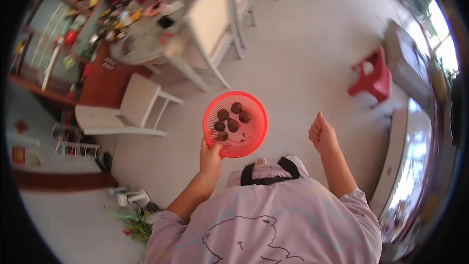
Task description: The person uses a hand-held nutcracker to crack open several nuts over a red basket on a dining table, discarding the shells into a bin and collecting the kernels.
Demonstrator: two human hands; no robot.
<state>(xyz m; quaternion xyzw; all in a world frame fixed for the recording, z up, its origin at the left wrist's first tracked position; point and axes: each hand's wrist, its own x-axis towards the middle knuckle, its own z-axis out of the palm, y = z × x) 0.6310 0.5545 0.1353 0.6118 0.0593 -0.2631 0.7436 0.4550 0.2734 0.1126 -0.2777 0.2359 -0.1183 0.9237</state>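
Observation:
My left hand [211,156] grips the near-left rim of a round red plastic basket [253,137] with ribbed, slotted walls. The thumb lies over the rim, and the fingers under the basket are hidden. Several round dark brown balls [233,125], perhaps fruits or nuts, lie on the basket's bottom, along with a few small dark bits. Out to the right, apart from the basket, my right hand [324,135] is held over the floor. Its fingers are curled in and the thumb points away from me; nothing shows in it.
Ahead on the left, white chairs [210,18] stand by a cluttered glass-topped table [143,38]. Another pale chair [139,101] is nearer, left of the basket. To the right are a red plastic stool [379,77] and a long low cabinet [395,157]. Grey floor [293,51] runs between them.

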